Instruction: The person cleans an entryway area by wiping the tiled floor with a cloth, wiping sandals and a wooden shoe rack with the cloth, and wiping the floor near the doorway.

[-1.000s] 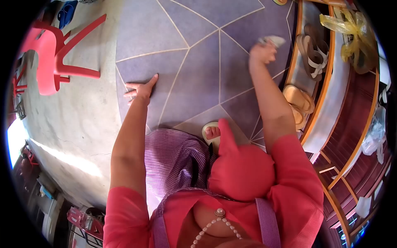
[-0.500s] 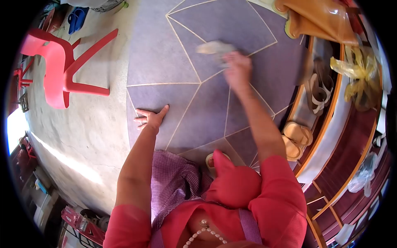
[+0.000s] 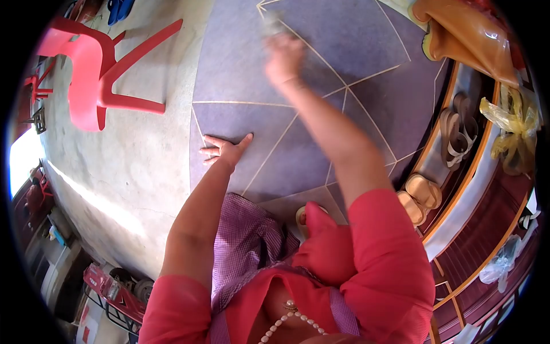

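My right hand [image 3: 285,60] is stretched far forward over the grey-purple floor covering [image 3: 246,117], which carries pale straight lines. Its fingers are closed round a pale rag [image 3: 271,24], blurred by motion and hard to make out in detail. My left hand [image 3: 228,151] lies flat near the covering's left edge, fingers spread and holding nothing. Below it a purple checked apron [image 3: 243,235] covers my lap, and one of my sandals [image 3: 302,217] shows beside my knee.
A red plastic chair [image 3: 134,102] lies tipped on concrete [image 3: 143,166] at left. Wooden shelves [image 3: 464,198] curve along the right, with tan slippers [image 3: 421,195], strapped sandals [image 3: 458,135] and a yellow plastic bag [image 3: 510,126]. An orange-brown cover [image 3: 472,37] hangs at upper right.
My right hand has swept forward and left with the rag across the floor covering. My left hand stays planted in the same spot. The whole view has shifted slightly.
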